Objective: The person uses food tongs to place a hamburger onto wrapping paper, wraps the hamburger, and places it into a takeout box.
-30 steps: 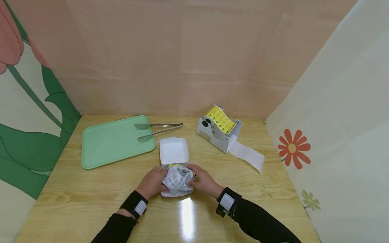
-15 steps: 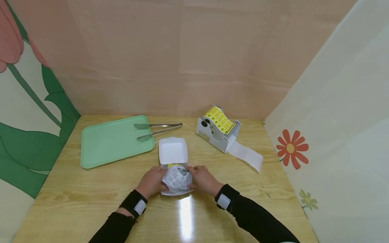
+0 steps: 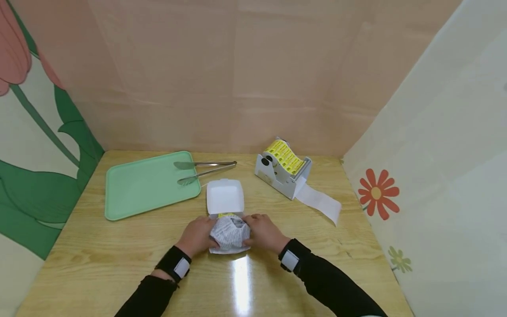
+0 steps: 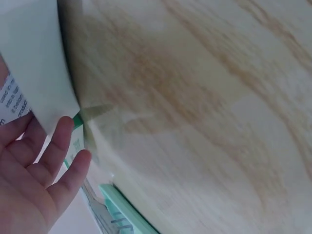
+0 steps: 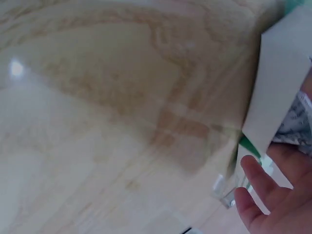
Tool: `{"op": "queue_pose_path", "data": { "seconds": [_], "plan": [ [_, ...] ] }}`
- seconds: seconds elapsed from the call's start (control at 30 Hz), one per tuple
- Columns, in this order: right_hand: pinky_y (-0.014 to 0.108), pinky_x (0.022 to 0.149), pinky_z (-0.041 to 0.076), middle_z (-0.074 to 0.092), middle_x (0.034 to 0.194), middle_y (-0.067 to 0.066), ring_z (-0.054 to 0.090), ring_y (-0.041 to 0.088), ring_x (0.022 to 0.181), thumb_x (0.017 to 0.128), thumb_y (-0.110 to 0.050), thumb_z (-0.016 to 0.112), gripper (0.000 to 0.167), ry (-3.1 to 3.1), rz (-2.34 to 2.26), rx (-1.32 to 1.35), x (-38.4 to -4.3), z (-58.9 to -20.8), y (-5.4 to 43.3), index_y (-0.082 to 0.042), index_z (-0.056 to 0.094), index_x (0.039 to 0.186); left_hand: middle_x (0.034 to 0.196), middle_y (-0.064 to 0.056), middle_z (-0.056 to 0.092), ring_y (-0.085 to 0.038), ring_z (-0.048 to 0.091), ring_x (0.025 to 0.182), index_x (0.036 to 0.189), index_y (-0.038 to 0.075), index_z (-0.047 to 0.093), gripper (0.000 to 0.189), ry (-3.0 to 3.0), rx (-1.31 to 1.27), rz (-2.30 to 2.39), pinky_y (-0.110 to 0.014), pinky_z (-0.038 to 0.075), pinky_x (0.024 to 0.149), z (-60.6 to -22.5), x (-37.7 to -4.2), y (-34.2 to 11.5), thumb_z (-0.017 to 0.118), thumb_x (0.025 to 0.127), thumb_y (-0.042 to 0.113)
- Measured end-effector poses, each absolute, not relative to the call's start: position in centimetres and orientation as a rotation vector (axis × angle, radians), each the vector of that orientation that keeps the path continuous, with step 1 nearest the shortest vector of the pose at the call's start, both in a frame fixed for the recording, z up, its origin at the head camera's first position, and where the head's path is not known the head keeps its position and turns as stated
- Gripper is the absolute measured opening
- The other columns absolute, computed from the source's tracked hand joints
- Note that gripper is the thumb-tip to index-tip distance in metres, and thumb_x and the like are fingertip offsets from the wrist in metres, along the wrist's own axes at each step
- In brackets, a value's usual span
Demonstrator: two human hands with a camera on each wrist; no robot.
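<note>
Your left grip (image 3: pixel 198 234) and right grip (image 3: pixel 264 232) grasp the printed-paper bundle (image 3: pixel 229 234) from either side, down in the lower half of the white box (image 4: pixel 39 53) on the surface (image 3: pixel 119 268), its lid (image 3: pixel 225 198) standing open behind. Squeeze too hard and the paper could tear or its folds loosen, while outward pressure might bow the box's side walls. Let one side go sooner than the other and the bundle may settle crooked, keeping the lid from closing flat
</note>
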State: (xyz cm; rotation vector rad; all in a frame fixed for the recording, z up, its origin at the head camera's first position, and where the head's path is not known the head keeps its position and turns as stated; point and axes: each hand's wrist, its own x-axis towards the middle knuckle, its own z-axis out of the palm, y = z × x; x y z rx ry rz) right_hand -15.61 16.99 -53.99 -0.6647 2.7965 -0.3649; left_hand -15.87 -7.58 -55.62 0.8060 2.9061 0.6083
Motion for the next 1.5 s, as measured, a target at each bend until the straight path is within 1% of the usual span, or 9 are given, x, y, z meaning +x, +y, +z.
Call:
{"op": "queue_pose_path", "data": {
  "seconds": [0.27, 0.4, 0.57, 0.87, 1.0, 1.13, 1.27, 1.37, 1.5],
  "plan": [
    [0.047, 0.099, 0.044, 0.048, 0.138, 0.013, 0.050, 0.031, 0.122, 0.089, -0.043, 0.063, 0.056, 2.633, -0.978, -0.431, -18.0, -53.4, 18.1, -0.007, 0.053, 0.130, 0.134, -0.015, 0.053, -0.034, 0.049, 0.123, 0.136, 0.007, 0.051, 0.084, 2.763, 0.616, 0.834, -0.046, 0.041, 0.102, -53.6, -16.5, -9.0, 0.085, 0.066, 0.037],
    [0.043, 0.091, 0.049, 0.054, 0.131, 0.019, 0.057, 0.033, 0.113, 0.095, -0.030, 0.055, 0.046, 2.524, -1.319, -0.151, -20.1, -54.3, 18.1, 0.000, 0.051, 0.130, 0.133, -0.015, 0.053, -0.033, 0.051, 0.121, 0.135, 0.006, 0.050, 0.070, 2.779, 0.469, 0.983, -0.048, 0.042, 0.100, -53.5, -17.6, -9.7, 0.076, 0.078, 0.037],
    [0.047, 0.099, 0.044, 0.042, 0.142, 0.024, 0.049, 0.035, 0.124, 0.096, -0.023, 0.054, 0.056, 2.185, -1.525, -0.063, -21.6, -54.7, 17.7, 0.003, 0.034, 0.142, 0.134, -0.021, 0.049, -0.035, 0.053, 0.116, 0.143, 0.001, 0.036, 0.068, 2.653, 0.347, 1.163, -0.049, 0.043, 0.097, -54.6, -19.5, -9.8, 0.064, 0.090, 0.033],
    [0.054, 0.114, 0.020, 0.012, 0.159, 0.011, 0.031, 0.036, 0.139, 0.084, -0.011, 0.068, 0.091, 1.926, -1.383, -0.236, -22.0, -53.7, 18.4, -0.019, 0.009, 0.153, 0.130, -0.021, 0.055, -0.026, 0.061, 0.109, 0.154, 0.017, 0.009, 0.107, 2.219, 0.304, 1.336, -0.041, 0.048, 0.091, -54.2, -20.1, -10.5, 0.081, 0.075, 0.025],
    [0.051, 0.111, 0.027, 0.005, 0.160, 0.009, 0.033, 0.034, 0.137, 0.081, -0.008, 0.069, 0.098, 1.945, -1.321, -0.319, -21.9, -53.6, 18.8, -0.023, 0.004, 0.153, 0.143, -0.026, 0.039, -0.033, 0.056, 0.116, 0.154, 0.020, 0.006, 0.108, 2.159, 0.368, 1.374, -0.040, 0.050, 0.088, -54.4, -19.8, -10.6, 0.079, 0.075, 0.008],
    [0.041, 0.096, 0.044, 0.011, 0.159, 0.010, 0.051, 0.028, 0.116, 0.082, -0.015, 0.073, 0.098, 2.095, -1.224, -0.358, -21.4, -53.3, 18.8, -0.027, 0.007, 0.153, 0.151, -0.027, 0.024, -0.038, 0.051, 0.119, 0.154, 0.020, 0.004, 0.105, 2.106, 0.397, 1.456, -0.031, 0.052, 0.071, -54.7, -19.4, -10.6, 0.068, 0.076, -0.009],
    [0.031, 0.079, 0.049, 0.025, 0.156, 0.009, 0.061, 0.017, 0.088, 0.080, -0.024, 0.077, 0.099, 2.325, -1.042, -0.429, -20.6, -53.2, 18.4, -0.026, 0.010, 0.153, 0.150, -0.025, 0.026, -0.035, 0.054, 0.110, 0.154, 0.018, 0.008, 0.103, 2.191, 0.441, 1.444, -0.031, 0.052, 0.067, -54.9, -19.1, -10.1, 0.067, 0.074, -0.012],
    [0.029, 0.075, 0.051, 0.050, 0.140, 0.014, 0.062, 0.011, 0.080, 0.078, -0.031, 0.078, 0.102, 2.463, -0.927, -0.469, -20.0, -53.3, 17.9, -0.021, 0.010, 0.153, 0.152, -0.022, 0.025, -0.036, 0.050, 0.117, 0.154, 0.017, 0.011, 0.104, 2.332, 0.470, 1.347, -0.041, 0.052, 0.082, -55.1, -18.9, -9.6, 0.070, 0.073, -0.010],
    [0.031, 0.073, 0.050, 0.062, 0.120, 0.013, 0.062, 0.013, 0.079, 0.074, -0.040, 0.079, 0.110, 2.576, -0.874, -0.414, -19.4, -53.9, 17.6, -0.019, 0.006, 0.153, 0.158, -0.017, 0.012, -0.036, 0.033, 0.136, 0.154, 0.019, 0.008, 0.109, 2.453, 0.463, 1.256, -0.048, 0.034, 0.108, -55.3, -18.8, -8.9, 0.072, 0.071, -0.009]
  ]
}}
